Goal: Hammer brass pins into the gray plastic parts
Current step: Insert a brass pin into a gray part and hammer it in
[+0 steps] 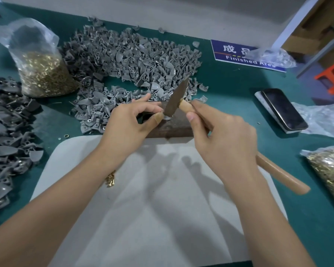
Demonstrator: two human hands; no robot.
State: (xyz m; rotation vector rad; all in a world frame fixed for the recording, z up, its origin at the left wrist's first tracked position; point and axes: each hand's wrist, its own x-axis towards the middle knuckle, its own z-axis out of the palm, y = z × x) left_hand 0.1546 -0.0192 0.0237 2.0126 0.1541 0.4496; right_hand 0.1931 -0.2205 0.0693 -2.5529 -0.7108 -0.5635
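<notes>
My right hand (220, 133) grips the wooden handle of a hammer (176, 97) close to its dark metal head. The head's lower end touches a small gray plastic part (167, 118) lying on a dark metal block (174, 126). My left hand (129, 122) pinches that part between taped thumb and fingers, and largely hides it. A big heap of gray plastic parts (131, 60) lies behind the block. A few loose brass pins (110, 180) lie by my left forearm on the white mat (152, 199).
A clear bag of brass pins (41, 72) stands at the left and another bag of pins (330, 170) at the right edge. Darker gray parts (6, 139) are heaped far left. A phone (281, 110) and a blue sign (237, 54) lie on the green table.
</notes>
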